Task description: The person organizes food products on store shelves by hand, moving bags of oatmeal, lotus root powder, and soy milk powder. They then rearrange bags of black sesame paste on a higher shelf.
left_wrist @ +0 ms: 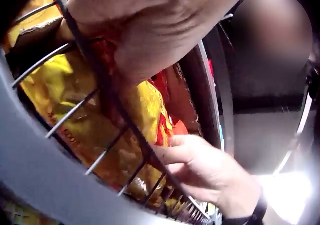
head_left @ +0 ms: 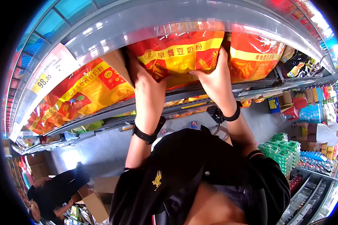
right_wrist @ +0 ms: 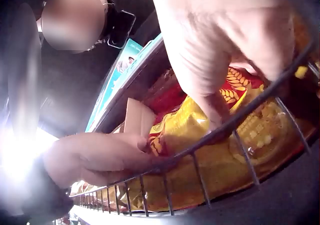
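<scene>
A red and yellow bag of soy milk powder (head_left: 180,54) stands on the shelf between both hands. My left hand (head_left: 148,92) grips its left side, and my right hand (head_left: 218,80) holds the right side, thumbs on the front. Most of the fingers are hidden behind the bag's edges. In the left wrist view, my left hand (left_wrist: 160,29) is large above the yellow bag (left_wrist: 150,107), with the right hand (left_wrist: 215,172) at its far side. The right wrist view shows my right hand (right_wrist: 230,39) on the bag (right_wrist: 182,127), my left hand (right_wrist: 100,157) opposite.
Similar bags stand left (head_left: 90,90) and right (head_left: 255,56), with a cardboard edge (head_left: 117,65) beside the left ones. A clear shelf strip (head_left: 112,35) and a price tag (head_left: 49,73) run in front. Wire bars (right_wrist: 200,177) cross the wrist views. Other people are in the aisle.
</scene>
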`<state>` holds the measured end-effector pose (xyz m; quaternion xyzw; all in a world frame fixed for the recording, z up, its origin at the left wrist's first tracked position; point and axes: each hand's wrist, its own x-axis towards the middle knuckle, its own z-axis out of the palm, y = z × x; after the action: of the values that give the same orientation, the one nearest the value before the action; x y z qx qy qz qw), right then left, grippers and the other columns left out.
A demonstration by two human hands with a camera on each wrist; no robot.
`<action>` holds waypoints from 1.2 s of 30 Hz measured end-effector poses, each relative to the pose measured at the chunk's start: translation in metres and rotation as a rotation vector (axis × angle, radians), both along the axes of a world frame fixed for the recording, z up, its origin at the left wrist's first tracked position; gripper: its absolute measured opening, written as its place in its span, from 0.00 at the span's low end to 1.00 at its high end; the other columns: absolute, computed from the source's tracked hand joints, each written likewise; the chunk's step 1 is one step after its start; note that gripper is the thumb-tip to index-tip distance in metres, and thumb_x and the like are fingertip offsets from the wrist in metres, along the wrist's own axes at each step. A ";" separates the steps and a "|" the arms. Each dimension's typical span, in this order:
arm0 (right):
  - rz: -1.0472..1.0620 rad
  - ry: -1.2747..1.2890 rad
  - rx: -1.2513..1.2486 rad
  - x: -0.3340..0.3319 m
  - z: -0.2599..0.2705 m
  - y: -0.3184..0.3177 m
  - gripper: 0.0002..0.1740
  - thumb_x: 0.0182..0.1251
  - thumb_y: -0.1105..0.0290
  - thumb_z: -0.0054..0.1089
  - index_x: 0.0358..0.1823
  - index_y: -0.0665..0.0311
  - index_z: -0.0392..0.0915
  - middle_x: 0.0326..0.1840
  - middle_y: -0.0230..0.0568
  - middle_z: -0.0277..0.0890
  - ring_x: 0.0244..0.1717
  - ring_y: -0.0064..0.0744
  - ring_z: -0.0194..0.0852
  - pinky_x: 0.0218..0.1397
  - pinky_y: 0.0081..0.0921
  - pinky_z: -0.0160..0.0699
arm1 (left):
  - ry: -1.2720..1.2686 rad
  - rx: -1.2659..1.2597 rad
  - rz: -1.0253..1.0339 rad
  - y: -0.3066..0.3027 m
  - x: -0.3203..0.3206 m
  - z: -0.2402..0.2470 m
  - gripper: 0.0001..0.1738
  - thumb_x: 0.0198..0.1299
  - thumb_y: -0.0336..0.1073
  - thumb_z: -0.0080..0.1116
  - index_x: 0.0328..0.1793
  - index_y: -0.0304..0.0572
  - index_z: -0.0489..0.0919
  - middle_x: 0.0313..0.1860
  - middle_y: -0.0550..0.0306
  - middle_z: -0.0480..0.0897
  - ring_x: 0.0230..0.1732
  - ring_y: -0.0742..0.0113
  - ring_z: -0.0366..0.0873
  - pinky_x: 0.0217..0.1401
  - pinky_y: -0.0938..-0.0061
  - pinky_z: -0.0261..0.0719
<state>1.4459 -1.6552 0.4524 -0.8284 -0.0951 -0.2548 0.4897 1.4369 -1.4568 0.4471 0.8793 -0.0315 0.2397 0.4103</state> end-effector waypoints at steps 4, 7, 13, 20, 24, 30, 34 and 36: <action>0.185 0.154 0.178 0.004 -0.003 -0.011 0.49 0.56 0.79 0.84 0.75 0.69 0.60 0.69 0.46 0.75 0.69 0.35 0.76 0.72 0.35 0.79 | 0.034 -0.134 -0.045 -0.004 -0.001 0.018 0.70 0.46 0.25 0.84 0.88 0.25 0.43 0.76 0.22 0.69 0.77 0.32 0.70 0.77 0.55 0.72; 0.329 0.333 0.364 0.006 0.006 -0.019 0.46 0.57 0.81 0.82 0.74 0.68 0.61 0.71 0.44 0.73 0.70 0.31 0.74 0.73 0.33 0.79 | -0.004 -0.236 -0.106 -0.001 0.001 0.011 0.71 0.46 0.25 0.84 0.88 0.28 0.41 0.76 0.26 0.71 0.75 0.38 0.73 0.77 0.57 0.73; 0.288 0.001 0.320 -0.002 -0.011 -0.015 0.44 0.60 0.82 0.79 0.74 0.69 0.61 0.68 0.43 0.75 0.69 0.33 0.76 0.72 0.34 0.79 | 0.065 -0.477 -0.234 0.003 -0.001 0.004 0.52 0.48 0.24 0.84 0.74 0.27 0.59 0.69 0.36 0.77 0.64 0.49 0.81 0.71 0.60 0.79; 0.086 0.058 -0.097 -0.013 0.002 -0.014 0.45 0.62 0.69 0.83 0.72 0.72 0.59 0.62 0.54 0.81 0.61 0.51 0.83 0.66 0.38 0.81 | 0.112 -0.104 -0.027 -0.005 -0.011 -0.006 0.56 0.54 0.31 0.82 0.78 0.23 0.52 0.75 0.20 0.66 0.75 0.29 0.69 0.74 0.49 0.71; 0.135 0.068 0.043 -0.036 0.009 -0.009 0.48 0.66 0.68 0.81 0.75 0.72 0.53 0.65 0.50 0.78 0.66 0.41 0.81 0.67 0.38 0.81 | -0.341 0.123 0.010 -0.009 -0.034 -0.023 0.72 0.58 0.31 0.79 0.87 0.21 0.28 0.86 0.14 0.41 0.88 0.20 0.39 0.89 0.40 0.45; -0.143 -0.047 -0.142 -0.036 0.011 -0.002 0.50 0.72 0.57 0.73 0.81 0.77 0.50 0.54 0.69 0.82 0.53 0.64 0.86 0.50 0.46 0.86 | -0.349 0.643 -0.069 -0.008 -0.029 -0.016 0.36 0.72 0.43 0.63 0.86 0.56 0.68 0.89 0.55 0.62 0.88 0.42 0.56 0.86 0.41 0.55; -0.309 -0.157 -0.268 -0.043 0.004 0.003 0.53 0.70 0.58 0.75 0.83 0.74 0.48 0.65 0.69 0.76 0.60 0.66 0.83 0.58 0.47 0.86 | -0.321 0.639 -0.120 -0.006 -0.019 -0.005 0.48 0.68 0.56 0.66 0.90 0.54 0.60 0.90 0.51 0.58 0.87 0.39 0.56 0.82 0.36 0.59; -0.340 -0.296 -0.310 -0.062 0.010 0.009 0.49 0.64 0.69 0.79 0.82 0.72 0.59 0.76 0.64 0.69 0.73 0.61 0.75 0.72 0.44 0.80 | -0.280 0.674 -0.112 -0.006 -0.020 -0.006 0.50 0.67 0.61 0.66 0.90 0.55 0.60 0.91 0.50 0.57 0.87 0.39 0.55 0.82 0.36 0.59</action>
<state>1.3834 -1.6458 0.4619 -0.8512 -0.0630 -0.4342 0.2879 1.4171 -1.4626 0.4411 0.9208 -0.2124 0.3109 0.1019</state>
